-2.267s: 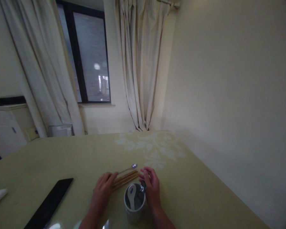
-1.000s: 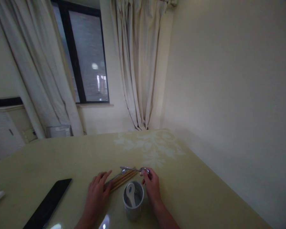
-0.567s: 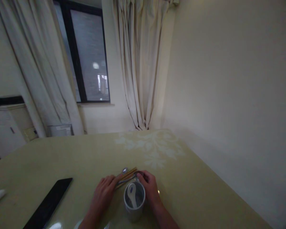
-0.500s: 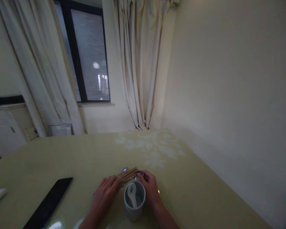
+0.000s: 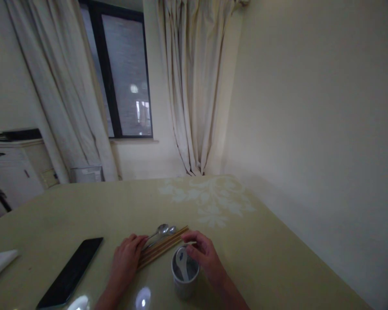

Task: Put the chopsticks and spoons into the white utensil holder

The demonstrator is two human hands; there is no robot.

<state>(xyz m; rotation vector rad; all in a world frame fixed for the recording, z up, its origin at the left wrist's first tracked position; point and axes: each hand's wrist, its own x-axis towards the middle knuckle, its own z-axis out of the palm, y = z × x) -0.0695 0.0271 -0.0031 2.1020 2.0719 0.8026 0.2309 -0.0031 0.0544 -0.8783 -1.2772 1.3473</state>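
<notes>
My left hand [image 5: 126, 257] is closed on the handle of a metal spoon [image 5: 162, 229], beside another metal spoon [image 5: 171, 230] on the table. Several wooden chopsticks [image 5: 163, 248] lie slantwise just right of those spoons, close to my left fingers. A light-coloured cup [image 5: 185, 280] stands upright in front of me with a white ceramic spoon [image 5: 181, 263] leaning inside it. My right hand [image 5: 204, 255] hovers at the cup's right rim, thumb and fingers apart, gripping nothing I can see.
On the left of the patterned table [image 5: 116, 206] lies a black, flat, phone-like slab [image 5: 71, 271]. A white object [image 5: 0, 262] lies at the far left edge. A wall [image 5: 310, 150] runs along the right side, and curtains [image 5: 194, 86] hang behind.
The metal spoon both hands were at has shifted left and now lies by the other one, in my left hand. My right hand has let go and come back over the cup's rim.
</notes>
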